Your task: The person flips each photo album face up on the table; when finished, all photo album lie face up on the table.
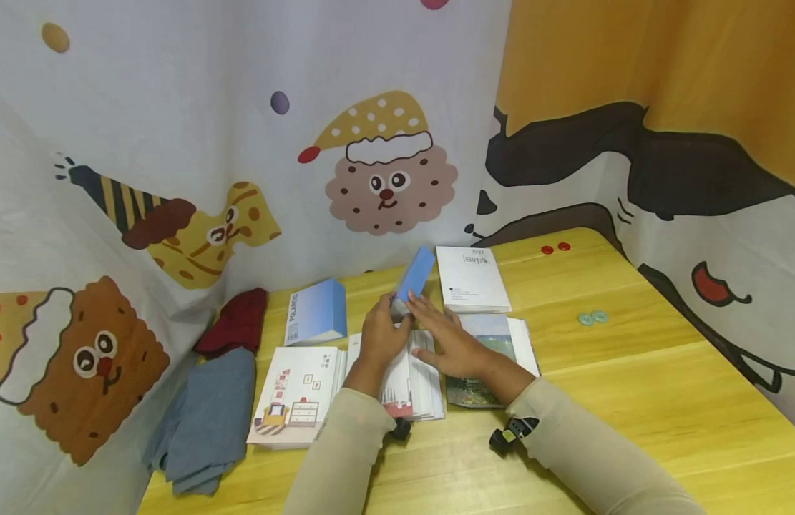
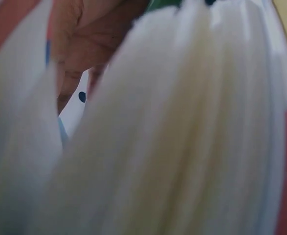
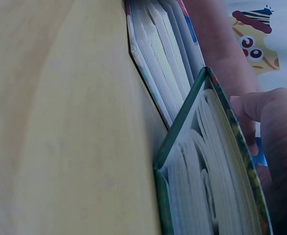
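Observation:
A small blue book (image 1: 415, 275) stands tilted on end over the middle of a row of books. My left hand (image 1: 381, 335) grips its lower end. My right hand (image 1: 450, 342) lies flat with straight fingers across a white-paged book (image 1: 406, 390) and a landscape-cover book (image 1: 500, 342), its fingertips touching the blue book's base. In the left wrist view, blurred white pages (image 2: 182, 137) fill the frame, with part of a palm (image 2: 84, 39) behind. The right wrist view shows the green-edged book (image 3: 207, 161) from the side, with a finger (image 3: 275, 112) on it.
A white book with a furniture drawing (image 1: 297, 393), a blue Polaroid book (image 1: 316, 311) and a white book (image 1: 471, 279) lie around on the yellow table (image 1: 629, 400). Red cloth (image 1: 236, 322) and blue-grey cloth (image 1: 207, 422) lie at left. Red buttons (image 1: 554, 248) and green buttons (image 1: 592, 317) lie at right.

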Tool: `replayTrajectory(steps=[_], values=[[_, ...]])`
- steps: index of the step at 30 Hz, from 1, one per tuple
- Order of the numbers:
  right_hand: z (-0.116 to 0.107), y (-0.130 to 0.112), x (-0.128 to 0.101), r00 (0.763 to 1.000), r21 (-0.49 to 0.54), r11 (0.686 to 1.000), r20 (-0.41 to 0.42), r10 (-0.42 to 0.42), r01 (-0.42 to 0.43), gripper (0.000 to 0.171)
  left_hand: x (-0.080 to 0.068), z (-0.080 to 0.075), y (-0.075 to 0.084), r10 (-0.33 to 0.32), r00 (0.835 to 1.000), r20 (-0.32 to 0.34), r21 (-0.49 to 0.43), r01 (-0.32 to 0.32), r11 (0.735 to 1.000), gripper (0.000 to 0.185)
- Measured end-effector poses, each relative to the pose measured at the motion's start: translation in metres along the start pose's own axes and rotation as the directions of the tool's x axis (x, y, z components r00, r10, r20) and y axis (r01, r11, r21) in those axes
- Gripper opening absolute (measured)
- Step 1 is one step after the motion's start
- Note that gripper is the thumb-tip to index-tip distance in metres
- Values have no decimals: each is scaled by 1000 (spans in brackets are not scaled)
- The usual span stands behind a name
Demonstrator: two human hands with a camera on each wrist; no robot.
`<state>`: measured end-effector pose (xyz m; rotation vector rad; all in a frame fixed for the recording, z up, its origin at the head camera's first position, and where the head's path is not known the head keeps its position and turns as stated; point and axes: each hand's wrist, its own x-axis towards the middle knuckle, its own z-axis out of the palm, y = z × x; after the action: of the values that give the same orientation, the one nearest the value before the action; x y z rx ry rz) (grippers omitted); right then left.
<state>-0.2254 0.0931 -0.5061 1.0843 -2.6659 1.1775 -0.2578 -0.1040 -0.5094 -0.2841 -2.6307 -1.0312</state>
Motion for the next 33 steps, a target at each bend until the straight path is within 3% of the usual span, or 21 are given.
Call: replayTrajectory(steps=[8, 16, 23, 28, 33], values=[[1, 1, 0, 998, 11, 998, -2, 59, -59, 100, -1, 2, 1, -27, 999, -35, -48, 26, 999, 53], [2, 5, 1, 999, 23, 999, 2, 45, -45, 98, 1, 5, -5, -23, 983, -181, -137, -2, 991, 39], [1, 4, 1, 999, 11, 999, 18, 43, -43, 96, 1, 4, -2, -54, 969, -240, -205, 4, 979, 63], [2, 4, 0, 998, 5, 998, 15, 57, -57, 94, 2, 3, 0, -83, 950, -299, -258, 4, 966, 67], [2, 4, 0, 998, 1, 998, 14, 65, -65, 93, 2, 1, 3, -166, 937, -308, -302, 69, 951, 69]])
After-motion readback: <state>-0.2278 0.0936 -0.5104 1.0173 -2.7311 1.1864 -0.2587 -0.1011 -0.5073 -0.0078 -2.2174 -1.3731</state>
